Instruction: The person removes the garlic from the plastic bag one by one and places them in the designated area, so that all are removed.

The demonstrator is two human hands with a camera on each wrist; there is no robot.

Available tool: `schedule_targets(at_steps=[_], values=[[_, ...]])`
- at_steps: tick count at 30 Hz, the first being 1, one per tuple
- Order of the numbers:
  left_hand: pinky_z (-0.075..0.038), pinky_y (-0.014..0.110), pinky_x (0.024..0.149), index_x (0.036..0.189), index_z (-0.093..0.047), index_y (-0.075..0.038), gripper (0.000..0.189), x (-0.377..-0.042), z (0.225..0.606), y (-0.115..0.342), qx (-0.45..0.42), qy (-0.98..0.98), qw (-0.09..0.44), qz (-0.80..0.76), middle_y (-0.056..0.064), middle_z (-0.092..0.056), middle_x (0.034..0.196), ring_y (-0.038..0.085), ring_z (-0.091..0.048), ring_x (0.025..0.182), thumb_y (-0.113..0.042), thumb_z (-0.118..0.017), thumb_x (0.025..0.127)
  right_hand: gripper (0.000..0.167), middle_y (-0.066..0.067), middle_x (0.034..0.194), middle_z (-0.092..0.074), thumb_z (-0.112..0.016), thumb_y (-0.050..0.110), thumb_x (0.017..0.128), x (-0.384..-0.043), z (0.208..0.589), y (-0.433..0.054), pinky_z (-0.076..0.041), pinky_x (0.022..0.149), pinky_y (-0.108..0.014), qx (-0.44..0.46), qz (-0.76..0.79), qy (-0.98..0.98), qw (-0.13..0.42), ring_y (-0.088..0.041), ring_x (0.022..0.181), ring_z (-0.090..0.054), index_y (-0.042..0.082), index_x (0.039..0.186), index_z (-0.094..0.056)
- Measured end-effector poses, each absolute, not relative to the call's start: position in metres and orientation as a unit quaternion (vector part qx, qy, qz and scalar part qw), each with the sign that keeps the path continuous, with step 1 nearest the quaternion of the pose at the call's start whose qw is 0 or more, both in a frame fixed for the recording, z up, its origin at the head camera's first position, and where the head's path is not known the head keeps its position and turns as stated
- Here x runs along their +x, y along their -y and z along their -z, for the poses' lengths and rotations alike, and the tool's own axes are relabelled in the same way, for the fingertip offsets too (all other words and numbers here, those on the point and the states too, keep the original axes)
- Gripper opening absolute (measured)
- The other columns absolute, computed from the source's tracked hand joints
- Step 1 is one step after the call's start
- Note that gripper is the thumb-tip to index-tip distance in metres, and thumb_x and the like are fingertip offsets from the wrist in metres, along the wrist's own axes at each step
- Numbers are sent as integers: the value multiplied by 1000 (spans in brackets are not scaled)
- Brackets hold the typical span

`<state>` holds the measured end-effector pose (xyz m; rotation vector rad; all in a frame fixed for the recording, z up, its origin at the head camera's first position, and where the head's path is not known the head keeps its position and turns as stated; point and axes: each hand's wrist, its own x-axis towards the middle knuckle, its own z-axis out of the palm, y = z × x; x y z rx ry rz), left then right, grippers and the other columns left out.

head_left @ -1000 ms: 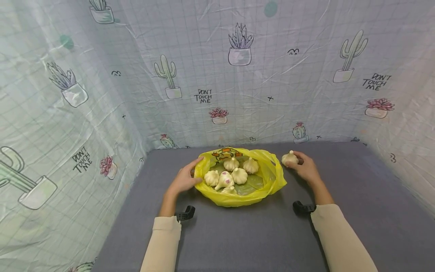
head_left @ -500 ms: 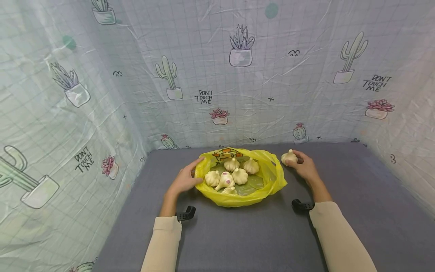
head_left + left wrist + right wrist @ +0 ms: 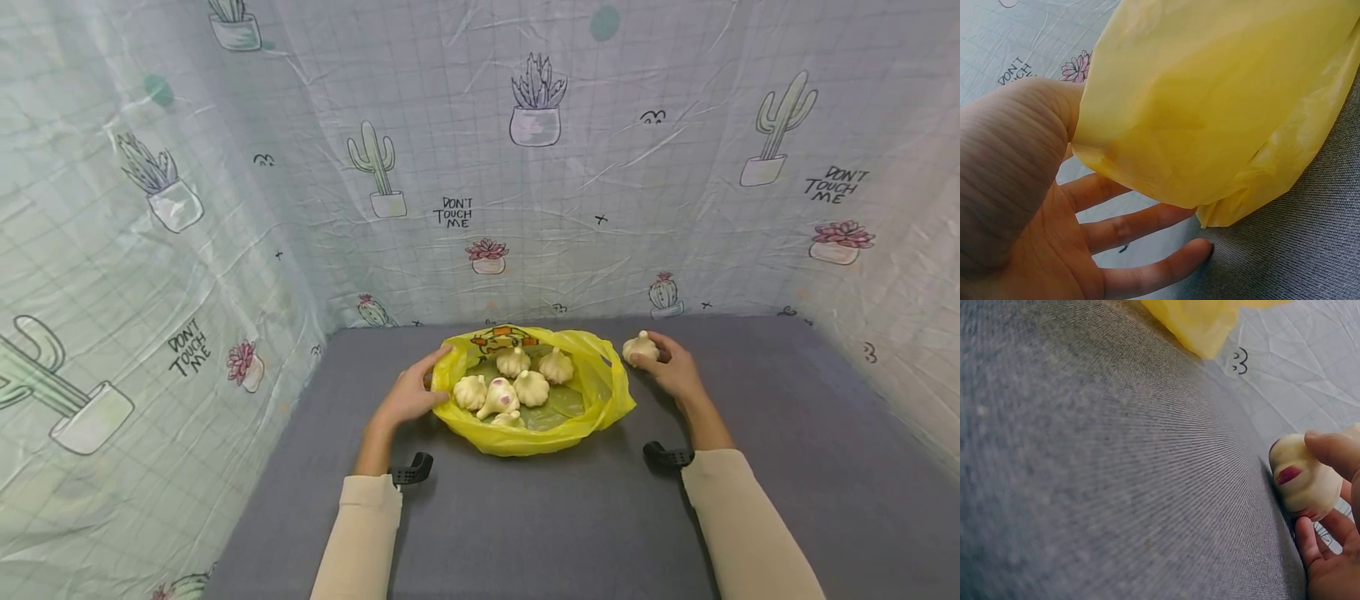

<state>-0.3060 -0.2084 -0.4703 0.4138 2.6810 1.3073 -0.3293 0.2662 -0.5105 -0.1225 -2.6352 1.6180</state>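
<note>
Nothing moved on grey tabletop by sheeting: left grip pinches bag, right grip garlic.

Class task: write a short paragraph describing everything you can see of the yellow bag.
The yellow bag looks like thin, crinkled plastic, slightly see-through, with an orange-and-dark print on its far side. It rests on the grey table, its mouth spread upward in a rough oval. The right end bunches into what may be a handle. Six pale garlic bulbs show inside. The person's left hand holds its left edge; the right hand is apart from it.
</note>
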Motion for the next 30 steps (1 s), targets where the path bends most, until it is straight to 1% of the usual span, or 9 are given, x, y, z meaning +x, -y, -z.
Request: schedule_targets(at_steps=[8,13,15,18,20,22,25,27,30], values=[[-56,36,78,160,-36,-33,86,-304,468,214,129,-896,51,-421,12,-46,159,32,-70,111,-8,-70,85,84,-23,163,-35,-68,47,95,-328,512,-261,-43,105,-55,-41,-539,841,35,-46,142,-41,12,162,-31],[-57,36,80,160,-35,-33,85,-304,469,210,134,-898,59,-416,12,-44,160,32,-68,115,-11,-70,86,86,-22,165,-31,-67,46,97,-319,513,-266,-40,109,-54,-55,-559,826,38,-46,146,-35,10,163,-26],[-57,36,81,161,-34,-34,85,-305,468,210,137,-897,63,-416,11,-43,161,33,-68,117,-11,-70,87,86,-21,166,-30,-66,45,97,-317,513,-269,-43,107,-47,-58,-569,819,40,-45,147,-35,10,164,-24],[-56,35,80,160,-35,-35,86,-307,468,208,137,-897,56,-416,10,-43,161,32,-68,116,-11,-71,86,86,-22,165,-31,-66,44,98,-313,512,-272,-46,97,-28,-62,-583,809,47,-41,146,-40,9,164,-24],[-55,34,77,160,-35,-35,86,-308,468,208,134,-900,53,-410,10,-43,161,30,-68,111,-10,-71,86,85,-23,164,-31,-65,43,98,-313,511,-272,-45,89,-18,-65,-591,803,48,-29,139,-49,8,163,-24],[-54,33,77,160,-36,-35,86,-309,467,208,132,-905,49,-403,10,-44,160,27,-68,106,-11,-71,85,82,-25,163,-32,-65,39,99,-312,510,-271,-45,83,-12,-70,-602,794,52,-14,124,-56,6,163,-25],[-53,34,78,160,-35,-36,86,-309,466,208,133,-909,51,-393,10,-44,160,26,-67,103,-12,-71,86,77,-25,161,-30,-64,33,100,-310,509,-271,-48,80,-11,-86,-617,780,60,1,104,-51,4,162,-26],[-54,34,80,160,-35,-36,86,-308,466,207,132,-910,53,-390,9,-44,161,26,-67,106,-13,-72,86,75,-25,159,-30,-62,31,101,-308,506,-271,-50,79,-12,-99,-622,774,68,0,99,-51,3,161,-27],[-55,36,82,161,-34,-34,85,-308,467,205,134,-908,56,-393,10,-43,161,30,-67,113,-12,-71,87,74,-22,157,-31,-61,34,101,-303,498,-271,-51,81,-17,-117,-618,773,80,-4,98,-50,2,159,-28]])
